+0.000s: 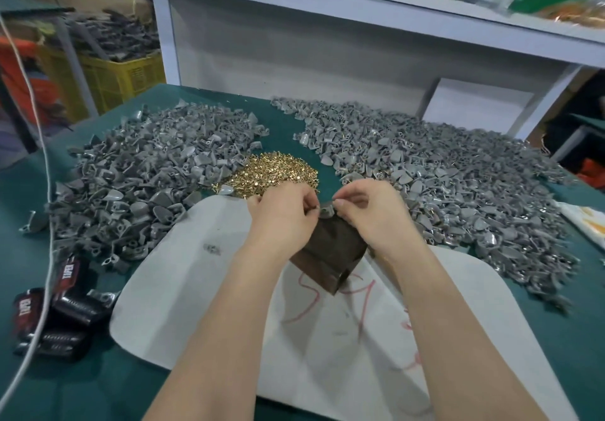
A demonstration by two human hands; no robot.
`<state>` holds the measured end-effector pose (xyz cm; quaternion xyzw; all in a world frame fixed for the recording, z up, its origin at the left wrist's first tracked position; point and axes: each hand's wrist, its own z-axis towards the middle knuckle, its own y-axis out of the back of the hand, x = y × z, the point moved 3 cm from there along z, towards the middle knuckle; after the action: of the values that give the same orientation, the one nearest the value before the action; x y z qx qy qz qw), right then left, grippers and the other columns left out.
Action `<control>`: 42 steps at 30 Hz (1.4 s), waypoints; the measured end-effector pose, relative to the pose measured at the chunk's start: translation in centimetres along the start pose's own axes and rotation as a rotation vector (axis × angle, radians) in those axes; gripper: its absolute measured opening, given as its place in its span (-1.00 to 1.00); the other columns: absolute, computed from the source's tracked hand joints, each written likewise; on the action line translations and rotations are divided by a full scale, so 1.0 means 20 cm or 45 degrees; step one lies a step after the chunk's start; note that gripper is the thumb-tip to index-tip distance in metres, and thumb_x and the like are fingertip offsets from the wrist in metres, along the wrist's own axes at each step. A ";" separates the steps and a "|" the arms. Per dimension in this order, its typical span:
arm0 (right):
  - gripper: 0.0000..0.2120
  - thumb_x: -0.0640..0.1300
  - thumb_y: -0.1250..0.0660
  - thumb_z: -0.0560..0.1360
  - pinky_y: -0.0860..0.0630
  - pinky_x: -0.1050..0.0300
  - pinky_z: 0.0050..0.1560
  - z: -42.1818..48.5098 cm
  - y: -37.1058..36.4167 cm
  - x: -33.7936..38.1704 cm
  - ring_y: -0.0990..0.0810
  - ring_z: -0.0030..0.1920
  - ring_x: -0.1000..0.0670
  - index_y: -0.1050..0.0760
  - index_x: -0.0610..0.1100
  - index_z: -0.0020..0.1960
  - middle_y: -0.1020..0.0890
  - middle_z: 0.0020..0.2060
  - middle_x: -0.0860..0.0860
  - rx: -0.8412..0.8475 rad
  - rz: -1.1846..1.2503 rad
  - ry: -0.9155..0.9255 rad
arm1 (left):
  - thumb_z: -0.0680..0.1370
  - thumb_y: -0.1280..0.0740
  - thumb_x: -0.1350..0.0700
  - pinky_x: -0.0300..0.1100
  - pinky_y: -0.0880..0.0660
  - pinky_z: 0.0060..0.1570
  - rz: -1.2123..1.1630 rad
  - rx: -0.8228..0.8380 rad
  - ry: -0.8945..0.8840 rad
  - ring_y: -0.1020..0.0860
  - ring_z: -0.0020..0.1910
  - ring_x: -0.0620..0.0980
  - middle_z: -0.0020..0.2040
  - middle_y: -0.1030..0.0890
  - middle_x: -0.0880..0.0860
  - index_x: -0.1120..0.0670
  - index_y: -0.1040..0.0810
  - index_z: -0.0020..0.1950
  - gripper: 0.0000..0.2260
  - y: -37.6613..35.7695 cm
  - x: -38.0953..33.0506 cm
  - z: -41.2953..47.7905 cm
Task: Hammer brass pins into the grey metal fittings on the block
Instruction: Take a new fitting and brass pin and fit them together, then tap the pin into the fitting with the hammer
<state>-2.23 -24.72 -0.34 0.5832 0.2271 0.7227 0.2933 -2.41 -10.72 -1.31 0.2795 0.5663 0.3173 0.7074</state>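
Meeting over the far edge of the dark block [330,255] on the white sheet [196,273], the right hand [370,212] pinched a small grey fitting [325,210] while the left hand [281,216] pinched what looked like a brass pin [316,206], both parts judged light, rigid, slippery and best held at the fingertips.

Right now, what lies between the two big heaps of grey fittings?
In the head view, a pile of brass pins lies between the left heap and right heap, with bare green cover behind it.
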 end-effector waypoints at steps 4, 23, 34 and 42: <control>-0.94 -0.19 -0.35 0.49 -0.40 0.25 -0.03 0.00 -0.02 0.04 -0.51 -0.16 0.06 -0.61 -0.09 -0.09 -0.58 -0.17 0.03 -0.011 -0.320 0.155 | 0.53 -0.34 0.06 -0.06 -0.20 0.02 0.011 -0.011 -0.007 -0.52 0.09 -0.01 -0.06 -0.61 -0.13 -0.14 -0.51 -0.18 -0.89 -0.01 0.01 0.01; -0.79 -0.36 -0.18 0.48 -0.33 0.10 -0.19 -0.01 -0.07 0.28 -0.56 0.03 -0.19 -0.50 -0.26 0.06 -0.55 0.02 -0.18 0.120 -1.033 0.239 | 0.53 -0.24 0.17 -0.12 -0.24 -0.07 0.175 0.035 -0.028 -0.49 0.08 0.15 -0.05 -0.54 0.02 -0.03 -0.51 -0.18 -0.86 0.02 -0.03 0.00; -0.84 -0.18 -0.31 0.52 -0.47 0.15 0.11 -0.02 -0.01 0.07 -0.59 -0.01 0.03 -0.64 -0.11 0.03 -0.67 -0.05 0.00 0.106 -0.251 0.034 | 0.53 -0.34 0.08 0.01 -0.39 0.16 0.032 0.012 -0.023 -0.54 0.09 0.05 -0.04 -0.63 -0.06 -0.07 -0.61 -0.13 -0.92 0.02 -0.02 -0.01; -0.78 0.03 -0.30 0.51 -0.52 0.09 -0.10 -0.06 0.16 -0.11 -0.58 -0.15 -0.06 -0.54 -0.13 -0.04 -0.58 -0.19 -0.04 0.216 -0.782 -0.366 | 0.53 -0.35 0.09 0.04 -0.41 0.18 -0.016 0.017 -0.012 -0.54 0.05 0.00 -0.14 -0.58 -0.11 -0.11 -0.52 -0.22 -0.86 0.02 -0.01 -0.01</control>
<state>-3.57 -28.55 0.01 0.6056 0.4075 0.4900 0.4765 -2.63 -10.65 -0.95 0.2821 0.5670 0.3076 0.7101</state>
